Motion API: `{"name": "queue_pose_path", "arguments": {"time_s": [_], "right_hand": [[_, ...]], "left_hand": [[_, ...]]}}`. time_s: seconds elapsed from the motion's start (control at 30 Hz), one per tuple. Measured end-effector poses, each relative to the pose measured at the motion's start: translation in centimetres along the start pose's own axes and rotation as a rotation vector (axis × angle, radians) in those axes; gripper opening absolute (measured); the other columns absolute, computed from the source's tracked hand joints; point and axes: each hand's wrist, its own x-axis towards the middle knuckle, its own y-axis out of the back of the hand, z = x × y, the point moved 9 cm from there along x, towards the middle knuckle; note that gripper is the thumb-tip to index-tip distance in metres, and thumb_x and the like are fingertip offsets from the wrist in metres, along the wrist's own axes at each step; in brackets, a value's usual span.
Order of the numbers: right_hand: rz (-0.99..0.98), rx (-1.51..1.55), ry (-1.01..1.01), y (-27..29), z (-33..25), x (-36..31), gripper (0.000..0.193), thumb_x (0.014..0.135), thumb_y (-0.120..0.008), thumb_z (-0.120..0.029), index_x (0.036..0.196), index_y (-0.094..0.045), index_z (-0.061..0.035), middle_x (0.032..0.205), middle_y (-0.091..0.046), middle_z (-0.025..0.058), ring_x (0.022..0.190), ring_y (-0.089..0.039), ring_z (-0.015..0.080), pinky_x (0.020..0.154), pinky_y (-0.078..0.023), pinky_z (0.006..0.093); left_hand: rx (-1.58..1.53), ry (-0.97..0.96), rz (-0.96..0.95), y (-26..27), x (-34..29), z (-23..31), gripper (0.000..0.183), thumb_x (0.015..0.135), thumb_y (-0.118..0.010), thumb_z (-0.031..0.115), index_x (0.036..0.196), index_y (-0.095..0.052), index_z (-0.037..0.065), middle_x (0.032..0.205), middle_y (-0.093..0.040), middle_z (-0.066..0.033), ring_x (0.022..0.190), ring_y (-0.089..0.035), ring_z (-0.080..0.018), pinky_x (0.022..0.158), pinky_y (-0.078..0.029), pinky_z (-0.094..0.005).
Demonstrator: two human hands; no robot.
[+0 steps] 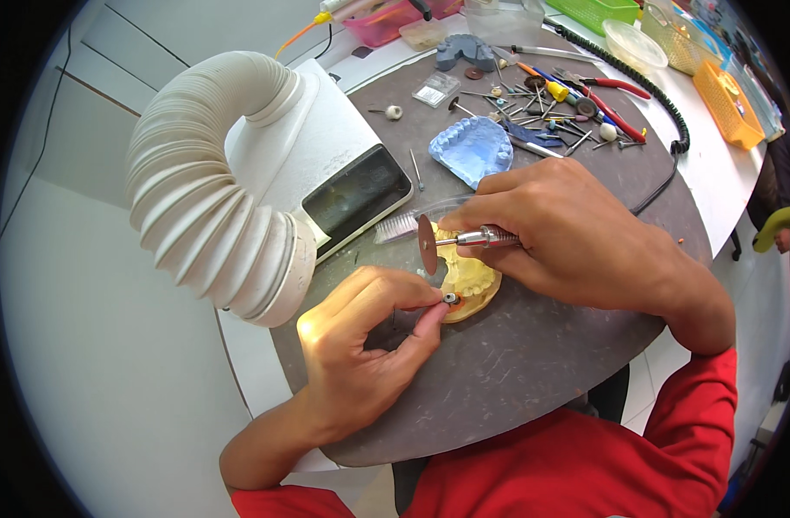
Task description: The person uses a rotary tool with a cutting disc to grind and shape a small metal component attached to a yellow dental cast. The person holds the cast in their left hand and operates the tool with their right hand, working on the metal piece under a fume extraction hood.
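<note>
My right hand [576, 229] grips a silver rotary handpiece [491, 236], its tip pointing left. A thin brown cutting disc [426, 245] is mounted at that end, above the table. Below it lies a yellow dental cast [474, 278], partly hidden by my right hand. My left hand [356, 345] has thumb and forefinger pinched on a small grey metal dental crown [451, 299] at the near edge of the cast. Whether the crown rests on the cast or is held just above it, I cannot tell. The disc is apart from the crown.
A ribbed white hose [192, 190] arches at the left into a white box with a dark window [356, 198]. Beyond my hands lie a blue dental cast [472, 148], a clear-bristled brush [397, 226], red-handled pliers [615, 85] and several burs. A coiled black cord [645, 78] runs at the right.
</note>
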Motion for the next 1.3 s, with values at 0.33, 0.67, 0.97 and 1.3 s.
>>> {"name": "queue_pose_path", "arguments": {"time_s": [0.33, 0.67, 0.97, 1.3], "right_hand": [[-0.049, -0.033, -0.018, -0.3, 0.2, 0.0, 0.025, 0.078, -0.068, -0.007, 0.103, -0.07, -0.0022, 0.083, -0.064, 0.0145, 0.078, -0.064, 0.0346, 0.068, -0.048, 0.0424], [-0.028, -0.029, -0.004, -0.3, 0.2, -0.1, 0.025, 0.079, -0.069, -0.008, 0.104, -0.069, -0.0019, 0.083, -0.064, 0.0141, 0.077, -0.064, 0.0339, 0.068, -0.048, 0.0414], [0.098, 0.072, 0.085, 0.9, -0.1, -0.9, 0.027, 0.076, -0.072, -0.006, 0.103, -0.07, -0.0045, 0.077, -0.061, 0.0119, 0.066, -0.06, 0.0296, 0.059, -0.046, 0.0364], [0.051, 0.142, 0.036, 0.6, 0.1, -1.2, 0.031, 0.075, -0.071, -0.002, 0.106, -0.07, -0.0056, 0.084, -0.07, 0.0123, 0.066, -0.066, 0.0261, 0.058, -0.047, 0.0307]], "left_hand": [[0.034, 0.006, -0.03, -0.4, 0.0, 0.2, 0.017, 0.072, -0.078, -0.005, 0.086, -0.068, -0.003, 0.084, -0.067, -0.0101, 0.074, -0.065, -0.0189, 0.067, -0.052, -0.0278], [-0.094, 0.168, -0.073, -0.9, -0.6, -1.4, 0.03, 0.073, -0.081, 0.001, 0.099, -0.066, -0.003, 0.092, -0.065, -0.0086, 0.078, -0.063, -0.0161, 0.068, -0.052, -0.0261], [0.037, 0.056, -0.127, -1.8, -1.0, -0.8, 0.036, 0.067, -0.084, -0.001, 0.098, -0.066, 0.0, 0.096, -0.064, -0.0084, 0.077, -0.059, -0.0148, 0.069, -0.049, -0.0267], [0.034, 0.011, -0.117, -2.0, -1.1, -0.2, 0.033, 0.068, -0.083, -0.003, 0.096, -0.065, 0.0, 0.096, -0.063, -0.0092, 0.08, -0.06, -0.0158, 0.07, -0.05, -0.0278]]}}
